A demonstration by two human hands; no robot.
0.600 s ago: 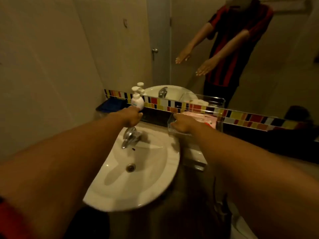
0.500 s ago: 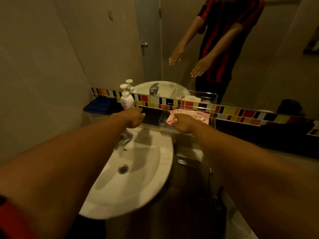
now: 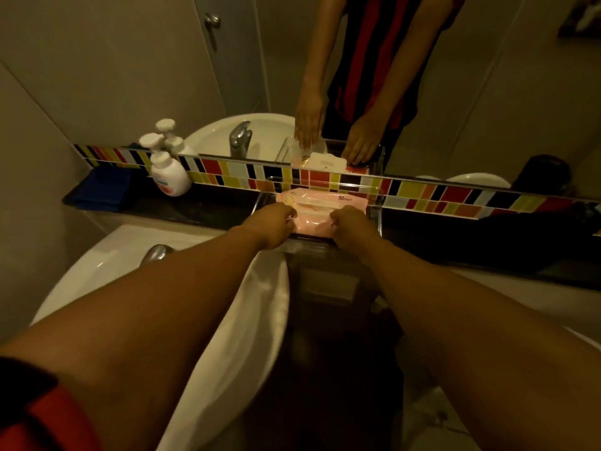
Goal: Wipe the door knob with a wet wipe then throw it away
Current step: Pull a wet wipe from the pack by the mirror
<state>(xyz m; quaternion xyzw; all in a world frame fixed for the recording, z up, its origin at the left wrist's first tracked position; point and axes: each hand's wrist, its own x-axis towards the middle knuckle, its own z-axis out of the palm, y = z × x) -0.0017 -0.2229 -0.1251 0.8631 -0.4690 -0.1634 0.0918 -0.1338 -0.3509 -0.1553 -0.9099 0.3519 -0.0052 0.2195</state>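
Here, the left hand (image 3: 272,225) and right hand (image 3: 352,226) both rest on the near edge of the pink wet-wipe pack (image 3: 320,211), which lies in a clear tray (image 3: 374,208) beside the sink (image 3: 247,320); probably one steadies while the other opens. Whether the fingers pinch it cannot be told. Print reads "30". The door knob (image 3: 212,19) appears only in the mirror.

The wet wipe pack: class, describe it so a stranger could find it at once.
Start at the white sink; right of it, below the mirror, stands a clear box. The wet wipe pack lies inside, soft, flat and pink, marked 30.
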